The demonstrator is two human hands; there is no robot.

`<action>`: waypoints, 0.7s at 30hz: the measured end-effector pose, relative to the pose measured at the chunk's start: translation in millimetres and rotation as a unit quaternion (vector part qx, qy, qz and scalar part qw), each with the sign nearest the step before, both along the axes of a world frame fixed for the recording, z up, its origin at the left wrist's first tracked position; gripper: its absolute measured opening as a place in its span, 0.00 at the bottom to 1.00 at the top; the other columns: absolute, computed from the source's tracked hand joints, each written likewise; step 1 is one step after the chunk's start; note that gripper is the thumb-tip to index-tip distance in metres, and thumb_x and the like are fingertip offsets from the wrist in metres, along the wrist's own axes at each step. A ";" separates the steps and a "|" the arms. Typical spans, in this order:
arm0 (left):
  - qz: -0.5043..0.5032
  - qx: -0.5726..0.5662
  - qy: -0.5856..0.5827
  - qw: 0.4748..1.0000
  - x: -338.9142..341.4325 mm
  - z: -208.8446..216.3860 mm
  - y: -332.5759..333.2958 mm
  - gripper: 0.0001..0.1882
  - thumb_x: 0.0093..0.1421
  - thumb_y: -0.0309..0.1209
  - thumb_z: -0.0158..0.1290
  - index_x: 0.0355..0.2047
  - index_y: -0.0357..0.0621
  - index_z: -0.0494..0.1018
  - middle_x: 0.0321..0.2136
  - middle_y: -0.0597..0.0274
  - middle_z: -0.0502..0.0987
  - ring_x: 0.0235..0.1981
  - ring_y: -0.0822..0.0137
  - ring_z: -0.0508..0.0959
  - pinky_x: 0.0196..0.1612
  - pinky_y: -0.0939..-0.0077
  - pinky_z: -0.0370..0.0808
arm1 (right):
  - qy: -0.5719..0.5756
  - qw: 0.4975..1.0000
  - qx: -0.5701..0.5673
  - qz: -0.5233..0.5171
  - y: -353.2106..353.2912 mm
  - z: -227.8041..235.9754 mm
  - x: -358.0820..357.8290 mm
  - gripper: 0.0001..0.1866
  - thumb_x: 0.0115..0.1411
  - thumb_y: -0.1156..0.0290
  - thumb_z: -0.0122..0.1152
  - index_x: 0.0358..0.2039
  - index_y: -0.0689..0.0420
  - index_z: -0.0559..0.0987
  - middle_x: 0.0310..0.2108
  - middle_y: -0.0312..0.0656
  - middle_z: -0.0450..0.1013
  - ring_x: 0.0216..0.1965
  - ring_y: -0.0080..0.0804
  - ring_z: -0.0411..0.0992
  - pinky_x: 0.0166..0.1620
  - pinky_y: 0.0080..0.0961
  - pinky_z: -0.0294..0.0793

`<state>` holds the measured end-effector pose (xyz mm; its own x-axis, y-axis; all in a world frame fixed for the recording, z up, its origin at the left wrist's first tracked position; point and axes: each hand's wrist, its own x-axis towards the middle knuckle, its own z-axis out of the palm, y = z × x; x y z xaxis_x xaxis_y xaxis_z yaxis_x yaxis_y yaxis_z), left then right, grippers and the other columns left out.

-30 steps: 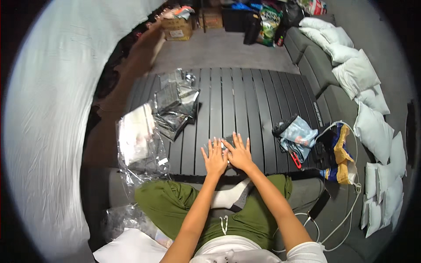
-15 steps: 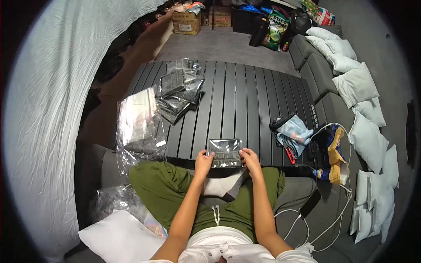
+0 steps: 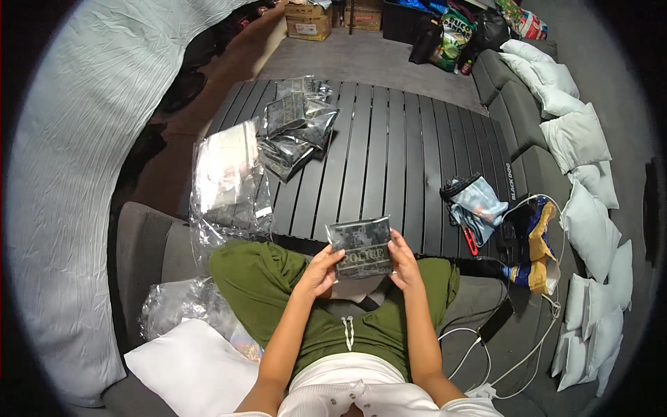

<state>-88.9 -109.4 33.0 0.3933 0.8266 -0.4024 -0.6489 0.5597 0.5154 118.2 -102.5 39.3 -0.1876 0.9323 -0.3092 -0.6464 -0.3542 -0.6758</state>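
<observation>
Between my two hands is a flat, dark camouflage-patterned packet point(image 3: 361, 236) in a clear plastic sleeve, with pale lettering across its face. My left hand point(image 3: 322, 271) grips its left edge, thumb on the front. On the opposite edge, my right hand point(image 3: 404, 262) closes the same way. The packet is tilted up above my crossed legs, at the near edge of the black slatted table point(image 3: 389, 153). A pile of similar dark packets point(image 3: 295, 132) in clear plastic lies at the table's far left. Nearer, a large clear plastic bag point(image 3: 229, 181) overhangs the table's left edge.
On the table's right lie a folded blue cloth point(image 3: 479, 201) and a red-handled tool point(image 3: 472, 242). A blue-and-yellow snack bag point(image 3: 543, 243), white cables and a phone point(image 3: 496, 320) are on the sofa. White pillows point(image 3: 575, 142) line the right; another pillow point(image 3: 191, 368) is at my left.
My hands have raised the packet closer and tilted its face up, so its pattern shows more clearly. The whole view has shifted slightly as my head moved.
</observation>
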 end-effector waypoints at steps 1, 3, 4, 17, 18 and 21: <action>0.024 0.011 -0.017 1.000 -2.6 -1.2 1.2 0.18 0.56 0.25 0.48 0.47 0.39 0.61 0.40 0.58 0.71 0.40 0.67 0.73 0.43 0.72 0.72 | 0.037 0.999 -0.012 0.022 1.9 2.3 -3.2 0.20 0.56 0.72 0.52 0.49 0.55 0.61 0.41 0.37 0.68 0.42 0.26 0.68 0.44 0.26 0.69; 0.045 0.011 -0.015 0.999 -11.4 0.5 -0.1 0.17 0.56 0.24 0.47 0.46 0.39 0.61 0.39 0.58 0.71 0.40 0.67 0.73 0.43 0.72 0.72 | 0.060 0.996 -0.047 0.054 2.7 4.7 -9.4 0.20 0.56 0.74 0.51 0.49 0.59 0.62 0.42 0.40 0.68 0.42 0.29 0.68 0.43 0.30 0.70; 0.060 0.007 -0.016 0.998 -15.8 2.3 -0.7 0.17 0.56 0.24 0.47 0.46 0.39 0.61 0.39 0.58 0.71 0.39 0.67 0.73 0.42 0.72 0.73 | 0.060 0.995 -0.045 0.062 8.5 2.0 -10.8 0.20 0.56 0.74 0.51 0.49 0.59 0.62 0.42 0.40 0.68 0.42 0.29 0.68 0.43 0.30 0.70; 0.192 0.210 0.346 0.894 -111.6 156.2 158.4 0.17 0.54 0.29 0.49 0.44 0.37 0.64 0.33 0.63 0.72 0.32 0.75 0.72 0.34 0.83 0.69 | -0.150 0.956 0.203 0.147 164.7 161.8 -111.7 0.22 0.51 0.73 0.57 0.45 0.68 0.65 0.38 0.42 0.69 0.37 0.26 0.70 0.40 0.26 0.73; 0.173 0.281 0.314 0.890 -122.8 171.2 179.2 0.17 0.54 0.28 0.48 0.44 0.37 0.64 0.34 0.63 0.72 0.32 0.75 0.71 0.35 0.83 0.68 | -0.138 0.955 0.222 0.142 185.7 173.6 -117.0 0.21 0.51 0.72 0.57 0.44 0.68 0.65 0.36 0.41 0.69 0.34 0.24 0.70 0.39 0.25 0.74; 0.191 0.290 0.216 0.913 -129.2 204.5 228.6 0.15 0.55 0.28 0.48 0.43 0.36 0.64 0.33 0.64 0.72 0.32 0.76 0.71 0.36 0.83 0.68 | -0.170 0.947 0.240 0.130 233.5 205.9 -130.7 0.21 0.54 0.70 0.53 0.45 0.68 0.65 0.32 0.40 0.68 0.25 0.23 0.68 0.36 0.24 0.74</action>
